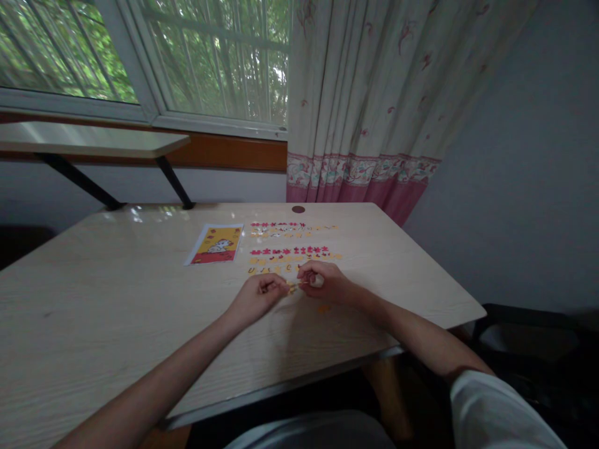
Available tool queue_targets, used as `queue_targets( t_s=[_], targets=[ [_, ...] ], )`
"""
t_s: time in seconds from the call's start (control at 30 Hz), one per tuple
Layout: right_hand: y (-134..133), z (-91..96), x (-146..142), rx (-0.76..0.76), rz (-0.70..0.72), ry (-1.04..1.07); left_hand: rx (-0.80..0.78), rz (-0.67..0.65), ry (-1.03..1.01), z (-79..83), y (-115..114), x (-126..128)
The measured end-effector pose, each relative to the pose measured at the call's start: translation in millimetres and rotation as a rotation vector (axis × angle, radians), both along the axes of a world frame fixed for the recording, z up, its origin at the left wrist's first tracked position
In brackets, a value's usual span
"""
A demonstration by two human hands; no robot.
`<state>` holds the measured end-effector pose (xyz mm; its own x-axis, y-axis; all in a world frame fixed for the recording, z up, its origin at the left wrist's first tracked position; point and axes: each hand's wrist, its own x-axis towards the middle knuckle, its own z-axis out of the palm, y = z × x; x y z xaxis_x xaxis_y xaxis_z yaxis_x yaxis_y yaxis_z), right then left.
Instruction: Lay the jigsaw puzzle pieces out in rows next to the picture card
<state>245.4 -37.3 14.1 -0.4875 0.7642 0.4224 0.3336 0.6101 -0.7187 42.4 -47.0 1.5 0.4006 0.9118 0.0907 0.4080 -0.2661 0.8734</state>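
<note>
Both my hands meet above the middle of the table, their fingertips almost touching. Between thumb and curled fingers, my left hand pinches a small yellow puzzle piece. My right hand is closed in a pinch too, on a thin, light-edged puzzle piece; I cannot tell whether the two pieces are joined. Just beyond the hands, several red pieces and yellow pieces lie in rows. One loose orange-yellow piece rests on the table below my right hand.
A picture sheet, yellow and red with a white animal, lies left of the rows. The wooden table has a round dark disc at its far edge. A raised shelf stands back left, and a curtain hangs behind.
</note>
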Motion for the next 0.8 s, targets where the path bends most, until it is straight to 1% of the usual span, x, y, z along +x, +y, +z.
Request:
queue_targets(
  t_s=[0.03,0.07,0.13,0.23,0.27,0.33,0.4,0.5,0.57,0.63,0.7,0.8],
  targets=[
    [0.5,-1.2,-0.2,0.009,-0.009,0.012,-0.018,-0.006,0.013,-1.0,0.2,-0.3],
    [1.5,-2.9,-0.4,-0.020,-0.013,0.033,-0.013,-0.014,0.053,-1.6,-0.4,-0.8],
    [4.5,-6.9,-1.1,-0.150,-0.012,0.094,0.056,-0.028,0.180,-1.4,-2.8,-1.7],
    [9.3,-11.9,-2.4,-0.381,0.001,0.200,0.232,-0.009,0.318,1.8,-6.4,-2.1],
    [10.3,-13.0,-2.9,-0.441,-0.001,0.226,0.270,0.007,0.323,3.2,-6.9,-1.9],
    [11.2,-14.2,-4.0,-0.525,-0.010,0.259,0.290,0.030,0.277,5.9,-6.8,-1.3],
    [10.6,-14.5,-5.3,-0.574,-0.020,0.272,0.266,0.029,0.198,7.8,-5.9,-1.0],
    [8.8,-14.0,-6.6,-0.609,-0.015,0.277,0.216,0.021,0.099,8.4,-4.6,-1.4],
    [8.4,-13.6,-6.4,-0.592,-0.006,0.258,0.180,0.038,0.055,7.5,-3.9,-1.9],
    [8.8,-13.2,-5.1,-0.518,-0.016,0.218,0.137,0.067,0.015,6.3,-2.9,-2.3],
    [9.4,-12.8,-3.2,-0.388,-0.042,0.158,0.092,0.094,-0.014,5.4,-1.6,-2.5],
    [8.6,-11.8,-0.8,-0.139,-0.058,0.029,0.043,0.099,-0.050,5.2,0.3,-2.6]
  ],
)
